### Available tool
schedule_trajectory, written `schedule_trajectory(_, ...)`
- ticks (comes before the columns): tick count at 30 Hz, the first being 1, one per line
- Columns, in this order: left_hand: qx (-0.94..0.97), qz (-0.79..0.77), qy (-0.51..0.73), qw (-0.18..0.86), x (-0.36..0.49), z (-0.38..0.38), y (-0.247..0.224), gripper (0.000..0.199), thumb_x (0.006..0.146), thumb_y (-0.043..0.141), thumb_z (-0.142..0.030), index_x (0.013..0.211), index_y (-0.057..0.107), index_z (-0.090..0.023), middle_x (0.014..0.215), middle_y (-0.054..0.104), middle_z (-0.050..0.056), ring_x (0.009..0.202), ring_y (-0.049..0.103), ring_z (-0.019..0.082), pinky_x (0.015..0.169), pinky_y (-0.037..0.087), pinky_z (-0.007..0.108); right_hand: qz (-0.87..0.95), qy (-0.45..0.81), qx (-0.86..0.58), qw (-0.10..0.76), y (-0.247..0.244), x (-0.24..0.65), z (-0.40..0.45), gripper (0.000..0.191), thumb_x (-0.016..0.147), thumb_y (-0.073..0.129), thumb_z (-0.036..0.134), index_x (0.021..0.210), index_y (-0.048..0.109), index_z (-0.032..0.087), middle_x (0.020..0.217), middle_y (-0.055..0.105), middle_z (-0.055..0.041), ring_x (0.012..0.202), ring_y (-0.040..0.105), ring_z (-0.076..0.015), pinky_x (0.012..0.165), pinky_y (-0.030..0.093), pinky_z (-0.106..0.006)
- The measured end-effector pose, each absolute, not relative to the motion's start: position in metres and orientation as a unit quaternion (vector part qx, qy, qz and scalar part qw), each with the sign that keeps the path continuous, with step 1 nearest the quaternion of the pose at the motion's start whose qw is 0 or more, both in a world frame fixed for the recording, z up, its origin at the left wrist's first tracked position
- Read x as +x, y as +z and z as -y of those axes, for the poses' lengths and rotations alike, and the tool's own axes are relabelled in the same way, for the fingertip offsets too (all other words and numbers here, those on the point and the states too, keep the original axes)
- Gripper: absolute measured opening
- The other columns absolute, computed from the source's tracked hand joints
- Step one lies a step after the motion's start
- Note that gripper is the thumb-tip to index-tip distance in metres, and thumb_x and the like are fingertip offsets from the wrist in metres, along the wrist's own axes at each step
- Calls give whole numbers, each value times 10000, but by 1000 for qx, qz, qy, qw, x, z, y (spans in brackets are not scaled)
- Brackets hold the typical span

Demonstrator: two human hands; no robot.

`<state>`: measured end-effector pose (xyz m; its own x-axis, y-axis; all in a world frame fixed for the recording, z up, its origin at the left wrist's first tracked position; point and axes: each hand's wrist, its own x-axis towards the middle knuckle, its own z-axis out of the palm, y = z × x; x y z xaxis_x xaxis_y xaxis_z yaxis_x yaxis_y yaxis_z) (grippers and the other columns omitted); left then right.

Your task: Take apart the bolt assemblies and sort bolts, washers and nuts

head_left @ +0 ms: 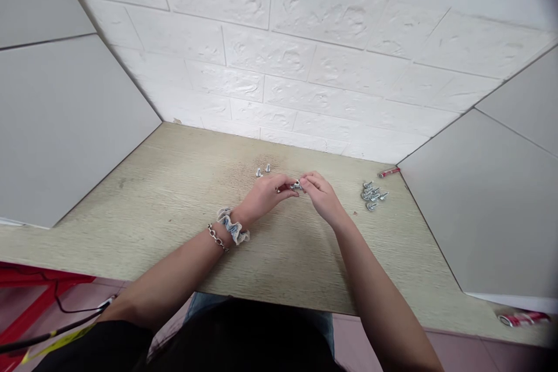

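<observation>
One metal piece (297,185) is pinched by both hands (269,193) (322,196) over the pale surface (174,186), bounded beyond them by a white brick-patterned wall (279,58).

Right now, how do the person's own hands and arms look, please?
The left hand has what looks like a ring. A ruffled pale blue and whitish scrunchie and a silvery chain bracelet circle its wrist. A black sleeve shows higher on that arm. The right hand and forearm are bare: no jewellery or sleeve in view.
</observation>
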<state>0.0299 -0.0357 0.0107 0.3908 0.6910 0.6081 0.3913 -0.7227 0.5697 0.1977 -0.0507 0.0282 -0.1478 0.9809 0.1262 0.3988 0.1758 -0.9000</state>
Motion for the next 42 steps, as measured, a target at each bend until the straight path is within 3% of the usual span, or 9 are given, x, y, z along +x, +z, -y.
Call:
schedule_trajectory(2,815,-339,437,170,30,36,11,199,744,651,-298,892,623,-167,711,627,-6,635,570,94,600,449,204,648,398,-497,419,27,201,51,187,705,481,329,851,457,215,1093,490,-48,1080,411,-215,863,340,-346)
schedule_trajectory(5,815,-342,435,172,30,36,11,200,747,647,-308,885,621,-166,705,622,-5,633,568,97,594,448,207,632,390,-505,440,25,204,50,360,689,469,301,1039,401,248,1259,411,-38,1188,333,-222,904,320,-370)
schedule_trajectory(8,816,-334,440,170,30,36,11,193,751,643,-307,882,622,-166,706,621,-5,635,564,96,594,444,203,642,342,-546,415,25,200,50,221,786,399,401,856,509,222,1088,519,-52,1082,411,-217,912,304,-358)
schedule_trajectory(12,819,-328,443,160,30,36,11,169,762,633,-291,885,628,-175,707,618,-9,628,554,90,590,436,196,659,364,-541,375,27,195,51,328,822,359,459,691,507,197,820,543,-44,878,491,-194,833,344,-336)
schedule_trajectory(14,823,-325,440,155,30,35,10,168,760,637,-271,895,623,-173,712,618,-10,628,552,90,588,435,195,658,382,-519,390,26,196,51,203,765,460,394,816,503,202,968,537,-47,960,476,-201,853,346,-341)
schedule_trajectory(18,821,-326,442,155,29,34,9,186,748,648,-273,892,611,-160,733,625,-3,646,563,94,592,442,197,625,392,-510,441,23,201,49,406,704,506,338,1085,399,246,1254,411,-46,1171,356,-216,929,313,-366)
schedule_trajectory(21,822,-323,442,154,30,34,9,194,749,647,-284,897,610,-164,722,624,-6,644,566,93,596,444,197,630,343,-558,418,25,200,50,294,795,397,479,888,507,222,1099,521,-48,1077,427,-213,921,302,-357)
schedule_trajectory(26,828,-315,439,148,30,35,11,184,784,607,-309,904,615,-169,712,620,-2,646,566,95,603,439,200,637,350,-604,327,28,195,52,567,822,223,622,544,438,177,672,545,-26,705,493,-159,768,341,-310)
schedule_trajectory(42,783,-422,353,291,25,30,23,217,762,611,-344,899,634,-177,722,622,-5,659,543,109,632,398,222,703,325,-531,344,31,201,53,200,811,471,365,914,504,196,846,600,-23,795,536,-151,712,370,-275)
